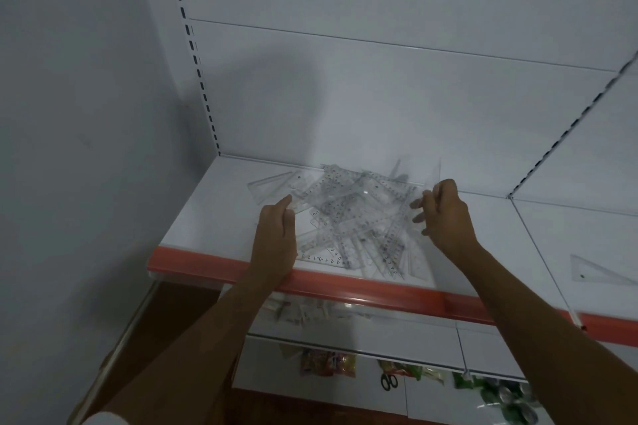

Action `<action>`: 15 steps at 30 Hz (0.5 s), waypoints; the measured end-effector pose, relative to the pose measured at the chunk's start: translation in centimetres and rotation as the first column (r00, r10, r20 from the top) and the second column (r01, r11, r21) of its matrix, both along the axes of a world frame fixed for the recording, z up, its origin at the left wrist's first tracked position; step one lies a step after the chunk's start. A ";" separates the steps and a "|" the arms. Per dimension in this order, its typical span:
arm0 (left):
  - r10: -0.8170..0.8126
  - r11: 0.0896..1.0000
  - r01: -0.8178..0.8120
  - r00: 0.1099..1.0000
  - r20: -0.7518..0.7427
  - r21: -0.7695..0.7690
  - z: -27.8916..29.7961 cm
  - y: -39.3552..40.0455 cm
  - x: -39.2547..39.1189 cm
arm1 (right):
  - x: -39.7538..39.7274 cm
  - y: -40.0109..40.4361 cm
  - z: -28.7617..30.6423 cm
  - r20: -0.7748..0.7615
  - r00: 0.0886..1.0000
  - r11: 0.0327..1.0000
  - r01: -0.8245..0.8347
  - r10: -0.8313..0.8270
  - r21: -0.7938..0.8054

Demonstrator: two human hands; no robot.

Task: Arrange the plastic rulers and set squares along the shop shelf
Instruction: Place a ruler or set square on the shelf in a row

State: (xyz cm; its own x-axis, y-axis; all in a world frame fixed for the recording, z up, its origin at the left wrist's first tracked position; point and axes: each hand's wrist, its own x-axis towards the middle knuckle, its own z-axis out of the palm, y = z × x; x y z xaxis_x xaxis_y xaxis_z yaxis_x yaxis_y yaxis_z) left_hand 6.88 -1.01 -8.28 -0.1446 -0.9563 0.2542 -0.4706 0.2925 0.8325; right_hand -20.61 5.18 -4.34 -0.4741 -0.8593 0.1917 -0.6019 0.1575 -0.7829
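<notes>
A jumbled pile of clear rulers and set squares (348,217) lies mid-shelf (207,214), just behind the red edge. The left hand (276,235) touches it at nine o'clock, fingers loosely extended; the right hand (445,214) pinches pieces at three o'clock. Sorting has barely begun; next probably comes lifting pieces free and lining them up.

Clear rulers (348,214), white, red-edged shelf (207,217)
</notes>
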 end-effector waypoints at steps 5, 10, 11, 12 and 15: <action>-0.062 0.998 0.062 0.998 0.004 0.016 0.3 0.0 0.1 | -0.8 0.4 -0.2 -0.016 1.000 1.000 -0.017 0.018 0.026; -0.124 0.992 0.126 0.987 0.101 -0.019 0.2 0.4 -0.2 | -2.1 1.3 0.2 -0.088 0.996 1.000 0.013 -0.011 0.020; -0.128 0.991 0.131 0.984 0.123 -0.021 0.2 0.4 -0.3 | -2.2 1.6 0.4 -0.112 0.994 1.000 0.017 -0.015 0.015; -0.129 0.991 0.133 0.982 0.139 -0.020 0.1 0.5 -0.3 | -2.4 1.9 0.5 -0.134 0.991 1.000 0.022 -0.020 0.018; -0.104 0.994 0.110 0.984 0.146 -0.029 0.1 0.5 -0.5 | -3.2 2.3 0.3 -0.121 0.992 0.999 0.036 -0.035 0.014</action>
